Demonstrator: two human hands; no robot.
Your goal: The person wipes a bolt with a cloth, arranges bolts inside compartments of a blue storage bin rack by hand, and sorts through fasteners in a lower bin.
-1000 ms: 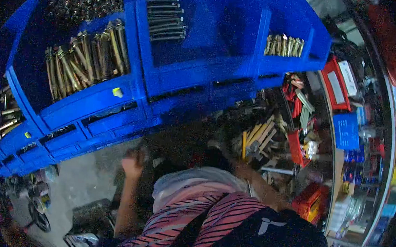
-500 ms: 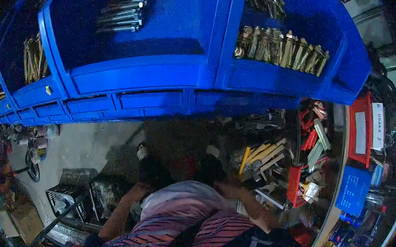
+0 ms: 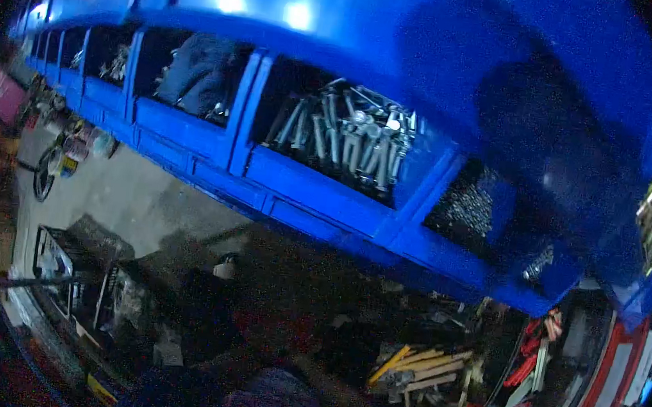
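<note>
Deep shadow covers my left hand [image 3: 252,359] and my right hand [image 3: 312,367], close together in front of my waist at the bottom. Their fingers cannot be made out, nor whether they hold anything. Ahead of them stands a row of blue bins [image 3: 328,186]. In the middle bin lies a pile of silver bolts [image 3: 356,132]. Small metal pieces [image 3: 467,207] fill the bin to its right. A dark bluish cloth-like thing [image 3: 201,74] lies in the bin to its left.
Below the bins, yellow and pale sticks [image 3: 420,366] lie in a heap at the right. A red bin [image 3: 613,380] stands at the far right. Black crates [image 3: 61,264] and a wheel [image 3: 44,175] are on the left, by the grey floor [image 3: 127,188].
The view has turned and tilted up, so a lower row of bins with bolts shows. My hands have come from beside my hips to the front of my waist, in darker light.
</note>
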